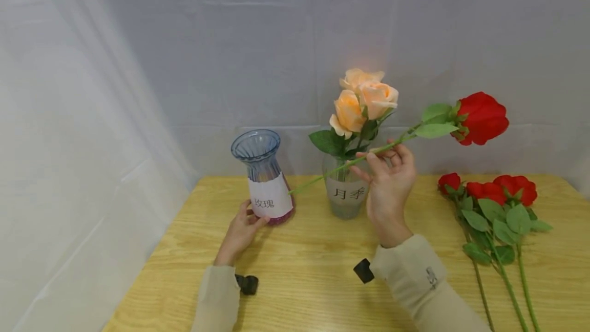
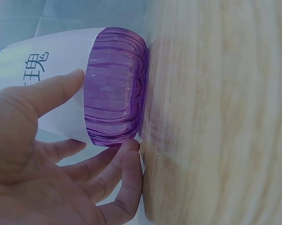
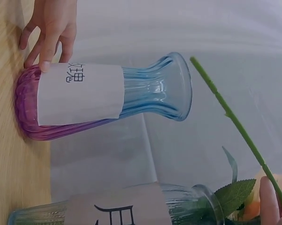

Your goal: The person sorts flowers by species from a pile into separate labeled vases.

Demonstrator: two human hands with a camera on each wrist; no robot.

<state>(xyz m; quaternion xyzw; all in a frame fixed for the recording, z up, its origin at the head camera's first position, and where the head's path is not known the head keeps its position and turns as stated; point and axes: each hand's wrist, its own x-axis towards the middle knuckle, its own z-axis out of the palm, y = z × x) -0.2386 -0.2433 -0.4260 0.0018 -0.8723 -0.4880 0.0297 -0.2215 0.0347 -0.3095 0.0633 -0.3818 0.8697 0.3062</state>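
My left hand (image 1: pixel 243 232) holds a ribbed glass vase (image 1: pixel 263 168), blue at the top and purple at the base, low down between thumb and fingers. It stands upright on the table with a white paper label (image 2: pixel 61 56) around it. My right hand (image 1: pixel 391 183) pinches the green stem of a red artificial rose (image 1: pixel 481 118) partway along. The rose's bloom points right and its bare stem end (image 3: pixel 201 70) points left; in the right wrist view that end is close to the vase's rim. Fingertips of the right hand (image 3: pixel 270 201) show at that view's lower corner.
Behind the stem stands a clear glass vase (image 1: pixel 345 209) with a printed label, holding several peach roses (image 1: pixel 364 99). Several red roses (image 1: pixel 504 191) lie on the right of the wooden table (image 1: pixel 299 291). A pale cloth (image 1: pixel 258 40) hangs behind.
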